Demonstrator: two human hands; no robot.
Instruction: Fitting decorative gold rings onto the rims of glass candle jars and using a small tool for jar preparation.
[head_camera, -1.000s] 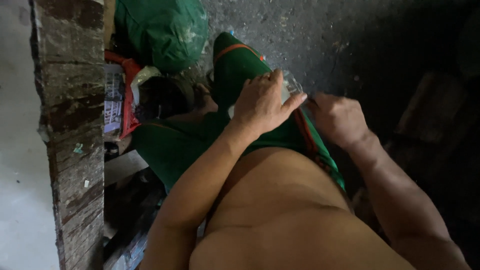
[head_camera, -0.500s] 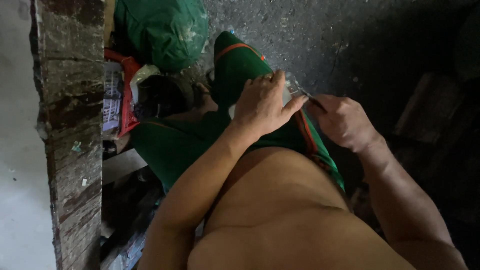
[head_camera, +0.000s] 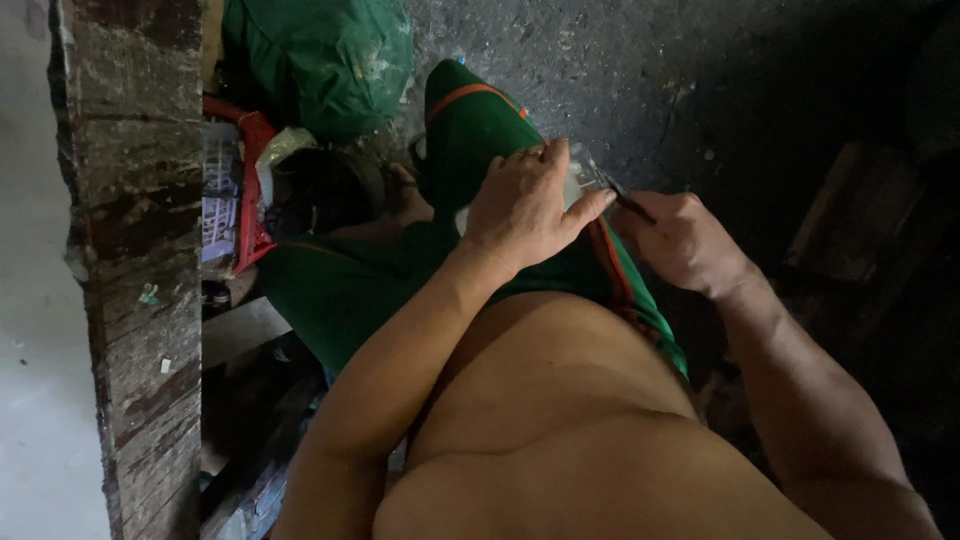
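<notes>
My left hand (head_camera: 525, 210) rests over my knee, its fingers closed around a small clear plastic piece (head_camera: 578, 172) that shows past the fingertips. My right hand (head_camera: 682, 240) is curled shut just to the right of it, gripping a thin dark tool (head_camera: 622, 196) whose tip reaches the clear piece. Both hands sit above my green shorts with an orange stripe (head_camera: 470, 120). What the left palm covers is hidden.
A worn wooden post (head_camera: 130, 250) stands at the left. A green sack (head_camera: 320, 60) and a red crate (head_camera: 245, 190) lie beyond my legs on rough grey concrete (head_camera: 620, 60). Dark wooden boards (head_camera: 850, 220) sit at the right.
My right hand has drawn slightly away from the left and now shows the thin dark tool between them. The left hand has stayed on the knee.
</notes>
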